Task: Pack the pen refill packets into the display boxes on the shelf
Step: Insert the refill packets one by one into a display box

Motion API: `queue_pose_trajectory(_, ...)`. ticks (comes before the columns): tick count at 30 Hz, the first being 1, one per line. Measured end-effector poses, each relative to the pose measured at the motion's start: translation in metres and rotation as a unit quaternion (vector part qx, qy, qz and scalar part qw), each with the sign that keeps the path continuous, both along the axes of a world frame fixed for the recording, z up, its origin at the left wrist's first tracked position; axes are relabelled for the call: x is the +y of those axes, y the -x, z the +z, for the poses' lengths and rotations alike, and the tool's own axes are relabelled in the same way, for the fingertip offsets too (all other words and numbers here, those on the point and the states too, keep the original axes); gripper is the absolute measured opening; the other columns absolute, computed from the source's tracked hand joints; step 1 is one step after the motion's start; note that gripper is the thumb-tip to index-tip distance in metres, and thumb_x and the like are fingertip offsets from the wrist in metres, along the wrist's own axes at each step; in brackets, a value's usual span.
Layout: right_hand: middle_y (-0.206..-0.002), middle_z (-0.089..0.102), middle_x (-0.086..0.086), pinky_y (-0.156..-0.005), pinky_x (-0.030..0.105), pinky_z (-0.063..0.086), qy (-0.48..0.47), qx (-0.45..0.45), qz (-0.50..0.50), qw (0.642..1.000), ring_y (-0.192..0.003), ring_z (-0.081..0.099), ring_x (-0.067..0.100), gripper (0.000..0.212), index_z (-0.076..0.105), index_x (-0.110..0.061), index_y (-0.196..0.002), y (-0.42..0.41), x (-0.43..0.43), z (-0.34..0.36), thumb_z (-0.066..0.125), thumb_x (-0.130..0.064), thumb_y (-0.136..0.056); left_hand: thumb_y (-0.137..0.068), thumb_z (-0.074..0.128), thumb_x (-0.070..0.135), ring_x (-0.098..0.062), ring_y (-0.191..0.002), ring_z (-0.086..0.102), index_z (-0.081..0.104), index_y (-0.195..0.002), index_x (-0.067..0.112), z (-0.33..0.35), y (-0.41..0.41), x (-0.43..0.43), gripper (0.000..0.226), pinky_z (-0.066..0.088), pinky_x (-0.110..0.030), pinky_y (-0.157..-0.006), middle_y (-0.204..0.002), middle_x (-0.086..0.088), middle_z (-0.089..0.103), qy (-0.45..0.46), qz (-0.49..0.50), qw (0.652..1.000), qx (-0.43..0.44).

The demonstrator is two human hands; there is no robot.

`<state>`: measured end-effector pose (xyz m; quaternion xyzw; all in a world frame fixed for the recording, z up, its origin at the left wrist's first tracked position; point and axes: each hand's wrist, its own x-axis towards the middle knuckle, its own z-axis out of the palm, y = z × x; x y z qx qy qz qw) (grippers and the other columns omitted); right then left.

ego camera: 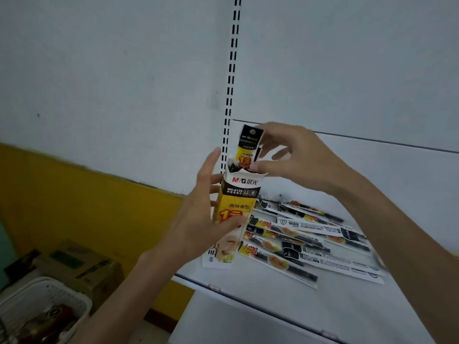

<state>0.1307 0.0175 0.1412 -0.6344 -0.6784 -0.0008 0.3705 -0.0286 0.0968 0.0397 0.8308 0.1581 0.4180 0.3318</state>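
On the white shelf (273,306), loose pen refill packets (310,239) lay piled beside the upright yellow M&G display box (238,202) at its front left corner. The left hand (198,219) gripped the box. The right hand (298,157) pinched 1 packet (248,147), half inside its open top.

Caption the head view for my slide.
Left hand holds display box; right hand pinches refill packet half inside; loose packets on shelf.

White shelf (273,306), loaded.
Loose refill packets (305,234) lie flat in an overlapping pile toward its far side.
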Motion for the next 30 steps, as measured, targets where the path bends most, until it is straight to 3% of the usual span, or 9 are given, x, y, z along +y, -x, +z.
queue_pose_trajectory(4, -0.092, 0.064, -0.018, -0.078, 0.025, 0.049, -0.113, 0.015, 0.006, 0.993, -0.085, 0.059, 0.002, 0.016, 0.067, -0.027, -0.097, 0.002, -0.003, -0.009, 0.064, -0.018, -0.084, -0.065, 0.078, 0.027, 0.011, -0.104, 0.049, -0.004, -0.119, 0.067, -0.001, -0.003, 0.003, 0.105, 0.047, -0.009, -0.076, -0.108, 0.035, 0.041, 0.005, 0.012, 1.000, -0.009)
queue_pose_trajectory(8, -0.086, 0.066, -0.012, -0.080, 0.033, 0.046, -0.059, -0.081, 0.011, 0.995, -0.087, 0.055, 0.006, 0.031, 0.072, -0.015, -0.091, 0.003, 0.000, -0.023, 0.049, -0.034, -0.088, -0.066, 0.077, 0.030, -0.002, -0.102, 0.053, 0.006, -0.122, 0.061, -0.002, -0.003, 0.001, 0.095, 0.047, -0.012, -0.074, -0.109, 0.034, 0.040, -0.020, 0.026, 0.999, 0.007)
queue_pose_trajectory(12, -0.100, 0.059, -0.007, -0.086, 0.024, 0.039, 0.009, 0.017, 0.007, 1.000, -0.100, 0.048, 0.005, 0.039, 0.066, -0.023, -0.091, 0.006, -0.005, -0.023, 0.035, -0.045, -0.095, -0.067, 0.077, 0.031, 0.009, -0.105, 0.048, 0.010, -0.123, 0.066, -0.003, -0.003, 0.004, 0.093, 0.046, -0.006, -0.076, -0.113, 0.034, 0.038, -0.082, 0.021, 0.996, 0.009)
queue_pose_trajectory(14, -0.107, 0.055, 0.000, -0.089, 0.022, 0.039, 0.027, 0.076, -0.022, 0.996, -0.106, 0.048, 0.006, 0.035, 0.063, -0.022, -0.085, 0.007, -0.007, -0.020, 0.036, -0.041, -0.097, -0.069, 0.076, 0.035, 0.014, -0.105, 0.043, 0.014, -0.127, 0.062, -0.003, -0.005, 0.005, 0.089, 0.046, -0.006, -0.076, -0.116, 0.027, 0.038, -0.127, 0.023, 0.991, 0.019)
queue_pose_trajectory(17, -0.094, 0.059, 0.004, -0.074, 0.023, 0.045, 0.116, 0.094, -0.009, 0.989, -0.086, 0.058, 0.005, 0.036, 0.069, -0.007, -0.092, 0.003, -0.011, -0.017, 0.047, -0.036, -0.094, -0.068, 0.068, 0.049, 0.003, -0.102, 0.046, 0.015, -0.132, 0.051, -0.002, -0.008, 0.003, 0.082, 0.051, -0.020, -0.076, -0.120, 0.010, 0.042, -0.178, 0.035, 0.983, 0.030)
queue_pose_trajectory(21, -0.079, 0.065, -0.009, -0.057, 0.003, 0.039, 0.101, 0.143, 0.030, 0.984, -0.068, 0.057, -0.009, 0.010, 0.068, -0.014, -0.091, -0.012, -0.019, -0.015, 0.065, -0.019, -0.084, -0.066, 0.054, 0.057, -0.003, -0.098, 0.047, 0.017, -0.129, 0.048, 0.001, -0.009, 0.001, 0.074, 0.054, -0.027, -0.070, -0.118, 0.010, 0.040, -0.212, 0.035, 0.976, 0.033)
queue_pose_trajectory(24, -0.080, 0.068, -0.004, -0.064, 0.013, 0.044, 0.040, 0.177, 0.048, 0.982, -0.073, 0.061, 0.000, 0.007, 0.069, -0.017, -0.084, -0.018, -0.022, -0.015, 0.068, -0.012, -0.080, -0.064, 0.055, 0.059, -0.002, -0.098, 0.047, 0.017, -0.126, 0.049, 0.004, -0.008, 0.002, 0.073, 0.054, -0.027, -0.071, -0.116, 0.017, 0.036, -0.207, 0.036, 0.977, 0.043)
queue_pose_trajectory(28, -0.077, 0.068, -0.004, -0.063, 0.031, 0.048, 0.036, 0.121, -0.018, 0.992, -0.070, 0.061, 0.010, 0.007, 0.069, -0.024, -0.075, -0.016, -0.014, -0.021, 0.069, -0.023, -0.081, -0.063, 0.063, 0.059, -0.005, -0.096, 0.050, 0.019, -0.120, 0.050, 0.011, -0.008, -0.001, 0.073, 0.055, -0.029, -0.071, -0.114, 0.017, 0.037, -0.208, 0.042, 0.975, 0.063)
queue_pose_trajectory(30, -0.092, 0.069, -0.006, -0.079, 0.036, 0.050, 0.012, 0.124, -0.033, 0.992, -0.086, 0.063, 0.017, 0.004, 0.069, -0.027, -0.082, -0.021, -0.012, -0.024, 0.065, -0.028, -0.084, -0.061, 0.074, 0.055, -0.006, -0.095, 0.051, 0.024, -0.120, 0.047, 0.013, -0.009, -0.001, 0.079, 0.054, -0.028, -0.072, -0.113, 0.023, 0.037, -0.194, 0.052, 0.977, 0.065)
